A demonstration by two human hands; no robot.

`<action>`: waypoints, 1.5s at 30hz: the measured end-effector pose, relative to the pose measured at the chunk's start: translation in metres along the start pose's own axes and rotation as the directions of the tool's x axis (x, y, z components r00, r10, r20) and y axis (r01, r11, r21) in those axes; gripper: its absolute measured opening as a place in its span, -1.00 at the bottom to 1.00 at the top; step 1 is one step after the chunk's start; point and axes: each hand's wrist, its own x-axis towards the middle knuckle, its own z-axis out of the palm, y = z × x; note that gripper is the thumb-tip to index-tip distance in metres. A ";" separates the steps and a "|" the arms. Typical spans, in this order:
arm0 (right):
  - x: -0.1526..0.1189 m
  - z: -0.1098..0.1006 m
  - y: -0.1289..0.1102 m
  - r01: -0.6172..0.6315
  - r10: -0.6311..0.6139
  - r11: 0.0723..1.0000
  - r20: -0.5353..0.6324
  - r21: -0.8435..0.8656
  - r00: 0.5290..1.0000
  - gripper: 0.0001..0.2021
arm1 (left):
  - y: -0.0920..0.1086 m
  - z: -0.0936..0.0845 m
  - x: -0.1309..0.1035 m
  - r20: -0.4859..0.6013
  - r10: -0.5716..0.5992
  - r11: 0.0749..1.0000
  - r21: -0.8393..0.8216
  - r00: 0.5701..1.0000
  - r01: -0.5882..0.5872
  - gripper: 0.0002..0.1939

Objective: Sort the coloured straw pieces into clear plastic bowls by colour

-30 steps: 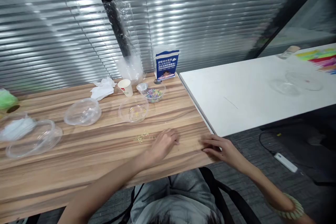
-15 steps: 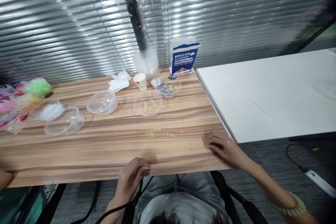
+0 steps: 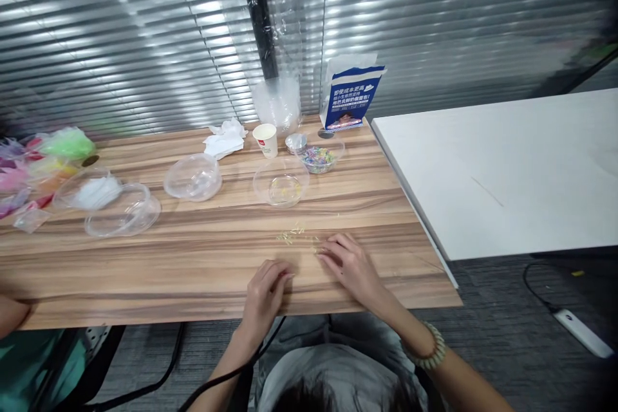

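Pieces [image 3: 291, 235], thin, yellow, loose mid-surface [image 3: 193, 270]; right hand [image 3: 356, 271] came in from right, now beside them, fingertips parted, so within reach. Left hand [image 3: 264, 283] nearer, curled, can't tell if holding.

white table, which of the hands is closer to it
Right. The right hand is left of the white table, by the yellow bits; the left hand is farther left.

Silvery blinds [image 3: 410, 32] catch bright light behind a wood-grain worktop [image 3: 183, 270]. A white table [image 3: 516, 174] stands right of it, over grey carpet [image 3: 487, 328].
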 end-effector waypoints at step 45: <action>-0.009 -0.006 0.010 -0.094 0.093 0.995 -0.026 -0.029 0.995 -0.52 | 0.050 0.032 0.006 0.627 -0.674 -0.458 -0.770 0.391 0.444 -0.73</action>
